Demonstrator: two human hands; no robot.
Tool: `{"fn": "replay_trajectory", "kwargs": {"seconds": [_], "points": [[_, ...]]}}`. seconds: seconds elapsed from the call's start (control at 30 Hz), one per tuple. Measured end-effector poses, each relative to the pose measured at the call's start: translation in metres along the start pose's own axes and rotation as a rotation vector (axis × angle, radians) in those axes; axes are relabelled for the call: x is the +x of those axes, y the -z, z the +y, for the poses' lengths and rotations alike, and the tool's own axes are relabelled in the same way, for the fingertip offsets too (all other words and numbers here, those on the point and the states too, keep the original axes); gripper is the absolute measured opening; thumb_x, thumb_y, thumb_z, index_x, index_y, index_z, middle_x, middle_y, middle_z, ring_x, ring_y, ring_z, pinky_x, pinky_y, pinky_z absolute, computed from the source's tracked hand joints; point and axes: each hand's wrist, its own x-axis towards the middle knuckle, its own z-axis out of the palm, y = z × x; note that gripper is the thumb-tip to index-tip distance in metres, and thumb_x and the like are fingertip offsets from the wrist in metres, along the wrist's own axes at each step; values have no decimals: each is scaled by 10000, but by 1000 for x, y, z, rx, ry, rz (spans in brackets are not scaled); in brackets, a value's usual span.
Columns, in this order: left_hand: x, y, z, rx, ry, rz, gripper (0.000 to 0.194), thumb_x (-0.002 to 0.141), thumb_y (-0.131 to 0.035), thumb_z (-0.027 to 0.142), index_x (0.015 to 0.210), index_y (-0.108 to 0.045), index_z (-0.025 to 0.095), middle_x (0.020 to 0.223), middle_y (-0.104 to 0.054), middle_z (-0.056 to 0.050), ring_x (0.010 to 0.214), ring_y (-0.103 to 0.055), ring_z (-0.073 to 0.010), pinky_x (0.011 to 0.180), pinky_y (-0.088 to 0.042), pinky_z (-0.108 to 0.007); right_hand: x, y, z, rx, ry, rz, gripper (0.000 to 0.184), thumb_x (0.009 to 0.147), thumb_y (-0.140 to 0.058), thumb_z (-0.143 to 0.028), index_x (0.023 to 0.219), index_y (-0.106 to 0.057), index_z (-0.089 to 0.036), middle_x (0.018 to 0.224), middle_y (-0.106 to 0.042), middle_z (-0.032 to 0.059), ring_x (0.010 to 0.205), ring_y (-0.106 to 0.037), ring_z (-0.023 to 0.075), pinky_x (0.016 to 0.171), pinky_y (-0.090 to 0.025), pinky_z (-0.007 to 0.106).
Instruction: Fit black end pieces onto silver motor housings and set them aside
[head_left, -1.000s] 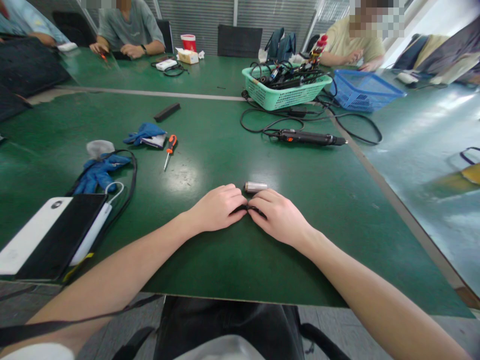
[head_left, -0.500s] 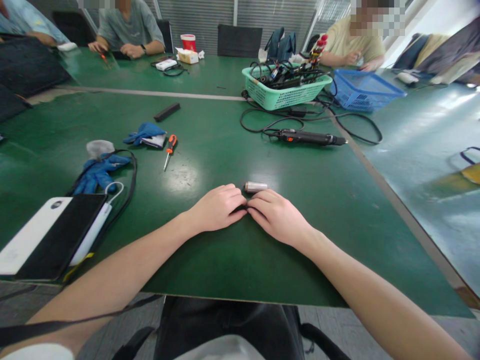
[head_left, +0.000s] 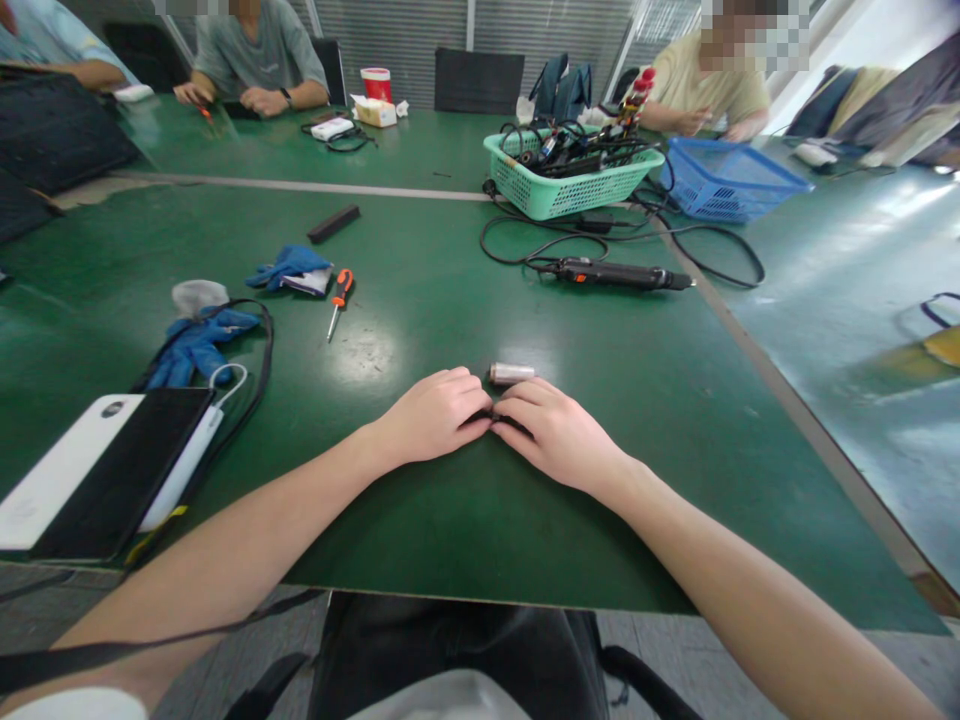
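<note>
My left hand [head_left: 431, 417] and my right hand [head_left: 551, 435] rest on the green table top [head_left: 420, 530], fingertips meeting at the middle. Between them they pinch a small black strip or cord [head_left: 495, 421], mostly hidden by my fingers. A short silver metal cylinder [head_left: 512, 374] lies just beyond the gap between my hands, apart from my fingers.
Beyond my hands lie an orange-handled screwdriver [head_left: 339, 303], blue gloves [head_left: 202, 345], a black electric screwdriver with cables [head_left: 615, 275], and a white-and-black device [head_left: 112, 470]. Green [head_left: 570, 190] and blue [head_left: 727, 180] plastic baskets stand farther off. Co-workers [head_left: 255, 60] sit at the far side.
My fingers have shifted slightly around the black strip, and more of it shows between my hands than half a second ago. The silver cylinder has not moved.
</note>
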Motion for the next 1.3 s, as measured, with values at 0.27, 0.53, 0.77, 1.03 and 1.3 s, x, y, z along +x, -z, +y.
{"fn": "replay_trajectory", "kwargs": {"seconds": [0.27,0.53,0.77,1.03,1.3], "points": [[0,0,0,4,4,-13,229,1024,-515,332,970,-661,165,906,-629,-61,884,-564,-211,818,-474,-346,0,-1,3,17,7,10,191,1023,-532,-228,1031,-717,-180,1040,-704,107,1090,-634,261,1001,-549,457],[-1,0,1,2,18,0,221,1010,-523,316,987,-684,167,908,-638,-68,885,-566,-215,817,-479,-354,-2,11,10,-51,7,-62,185,1008,-538,-218,1041,-720,-205,1017,-699,96,1048,-654,262,931,-560,434],[-2,1,1,15,23,-7,216,1011,-514,293,1001,-687,163,905,-642,-67,896,-568,-215,836,-484,-359,-10,42,38,-173,-87,-229,157,979,-566,-205,1025,-716,-212,970,-699,73,883,-658,225,799,-525,355],[-3,0,-1,8,16,-5,204,1001,-519,271,999,-692,161,906,-644,-68,894,-569,-210,846,-487,-357,-36,67,117,-355,-373,-175,238,947,-553,-283,1007,-762,-187,985,-748,95,911,-687,254,839,-506,367],[-4,1,-1,11,13,-4,199,1001,-520,263,1008,-687,155,921,-647,-68,902,-565,-211,855,-483,-359,-66,76,166,-550,-778,-76,290,881,-544,-315,956,-774,-153,917,-758,145,874,-688,296,801,-482,404]]}}
